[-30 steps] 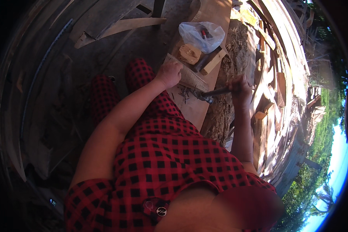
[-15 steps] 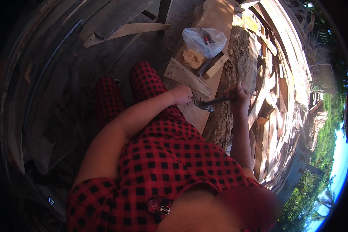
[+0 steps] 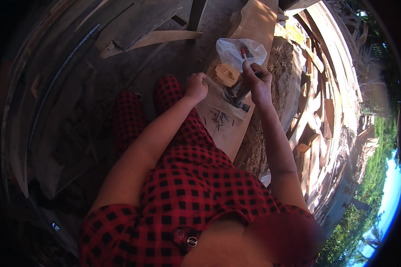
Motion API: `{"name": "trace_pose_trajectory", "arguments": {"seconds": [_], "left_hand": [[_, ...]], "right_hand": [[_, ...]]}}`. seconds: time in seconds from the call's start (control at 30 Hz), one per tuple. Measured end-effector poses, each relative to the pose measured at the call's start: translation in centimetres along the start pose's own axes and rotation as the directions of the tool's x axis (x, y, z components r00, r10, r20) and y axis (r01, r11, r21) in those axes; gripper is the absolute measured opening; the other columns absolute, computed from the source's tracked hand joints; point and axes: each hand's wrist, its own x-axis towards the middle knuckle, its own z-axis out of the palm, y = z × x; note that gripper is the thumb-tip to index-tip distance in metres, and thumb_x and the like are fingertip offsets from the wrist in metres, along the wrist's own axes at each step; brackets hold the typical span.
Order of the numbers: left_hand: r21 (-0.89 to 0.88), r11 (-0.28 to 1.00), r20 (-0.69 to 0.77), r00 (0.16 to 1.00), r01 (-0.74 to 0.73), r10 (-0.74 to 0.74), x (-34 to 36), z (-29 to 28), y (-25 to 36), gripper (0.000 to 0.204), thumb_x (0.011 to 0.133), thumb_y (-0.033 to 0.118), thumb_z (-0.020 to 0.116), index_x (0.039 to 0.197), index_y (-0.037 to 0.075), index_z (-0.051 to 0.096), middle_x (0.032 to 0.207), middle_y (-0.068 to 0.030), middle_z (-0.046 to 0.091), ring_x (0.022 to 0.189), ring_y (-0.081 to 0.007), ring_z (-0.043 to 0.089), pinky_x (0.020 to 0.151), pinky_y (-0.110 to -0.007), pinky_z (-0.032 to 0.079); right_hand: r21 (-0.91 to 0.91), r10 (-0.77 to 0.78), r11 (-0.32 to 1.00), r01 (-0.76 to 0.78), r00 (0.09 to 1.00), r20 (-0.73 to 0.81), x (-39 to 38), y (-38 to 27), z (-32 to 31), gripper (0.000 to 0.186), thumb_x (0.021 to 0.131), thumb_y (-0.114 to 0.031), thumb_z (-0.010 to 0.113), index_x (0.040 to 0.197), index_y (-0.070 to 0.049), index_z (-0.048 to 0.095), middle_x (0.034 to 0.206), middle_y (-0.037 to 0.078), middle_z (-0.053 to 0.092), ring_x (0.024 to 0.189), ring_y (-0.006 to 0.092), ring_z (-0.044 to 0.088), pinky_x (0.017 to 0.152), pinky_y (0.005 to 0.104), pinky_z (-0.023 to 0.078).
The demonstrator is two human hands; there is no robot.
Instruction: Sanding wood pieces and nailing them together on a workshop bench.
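My right hand (image 3: 258,83) is wrapped round the handle of a claw hammer (image 3: 237,99). The hammer's metal head rests at a short tapered wooden board (image 3: 229,106) with small points along it. My left hand (image 3: 196,87) is closed on the board's other end, and its fingertips partly hide that end. Several loose dark nails (image 3: 219,119) lie in a small pile on the wide plank (image 3: 229,138), on the near side of the board. A rough wood chunk (image 3: 226,74) sits just beyond the board.
A clear plastic bag (image 3: 231,52) with a red-and-dark item stands farther up the plank. A rough log (image 3: 276,84) runs along the plank's right side. Beyond it lie heaped wood scraps (image 3: 316,133). At the upper left is a curved wooden strip (image 3: 165,38).
My left hand has moved away from near the nails to the board's far left end. My right hand has carried the hammer up and left, onto the board. The nail pile is now uncovered.
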Motion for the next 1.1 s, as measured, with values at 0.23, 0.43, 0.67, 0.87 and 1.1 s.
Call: {"name": "trace_pose_trajectory", "arguments": {"seconds": [0.23,0.43,0.67,0.87,1.1], "left_hand": [[-0.203,0.834,0.238,0.852,0.514,-0.467,2.6,0.2,-1.3,0.045,0.078,0.004,0.047,0.121,-0.009,0.047,0.123,-0.0267,0.051,0.111,-0.0342,0.053,0.088,-0.037,0.044],[-0.207,0.840,0.322,0.846,0.501,-0.425,4.0,2.7,-4.9,0.037,0.077,0.005,0.047,0.110,-0.009,0.057,0.111,-0.0275,0.058,0.103,-0.0371,0.058,0.084,-0.039,0.046],[-0.044,0.875,0.401,0.811,0.482,-0.426,3.1,0.8,-2.6,0.026,0.079,0.009,0.051,0.100,0.005,0.066,0.088,-0.0144,0.065,0.078,-0.0252,0.064,0.063,-0.040,0.051],[0.148,0.940,0.409,0.847,0.307,-0.341,3.1,0.5,-2.2,0.031,0.079,0.012,0.052,0.107,0.008,0.063,0.084,-0.0136,0.064,0.070,-0.0284,0.063,0.051,-0.041,0.053],[0.185,0.930,0.415,0.832,0.318,-0.368,3.3,1.3,-2.9,0.036,0.081,0.015,0.052,0.117,0.015,0.059,0.088,-0.0141,0.064,0.063,-0.0267,0.063,0.050,-0.038,0.053]], "right_hand": [[-0.042,0.052,0.998,-0.050,0.997,0.058,4.6,2.5,4.4,0.037,0.086,-0.034,0.063,0.067,-0.002,0.061,0.057,0.001,0.053,0.048,0.0063,0.049,0.047,0.0219,0.039],[-0.121,0.040,0.992,-0.028,0.994,0.103,6.8,2.1,7.0,0.036,0.086,-0.034,0.062,0.071,-0.001,0.062,0.057,0.000,0.053,0.049,0.0059,0.048,0.048,0.0218,0.039],[-0.078,0.061,0.996,-0.052,0.992,0.114,7.5,2.0,7.6,0.036,0.086,-0.034,0.062,0.072,-0.001,0.062,0.057,0.000,0.052,0.050,0.0056,0.048,0.047,0.0212,0.039],[-0.019,0.077,0.997,-0.076,0.995,0.058,6.1,1.0,6.7,0.035,0.086,-0.033,0.062,0.070,-0.001,0.060,0.058,0.001,0.052,0.050,0.0061,0.048,0.047,0.0215,0.038],[0.201,0.014,0.979,-0.034,0.995,0.099,3.9,3.5,2.7,0.030,0.086,-0.027,0.062,0.070,-0.002,0.057,0.061,0.001,0.052,0.053,0.0078,0.046,0.050,0.0232,0.037]]}}
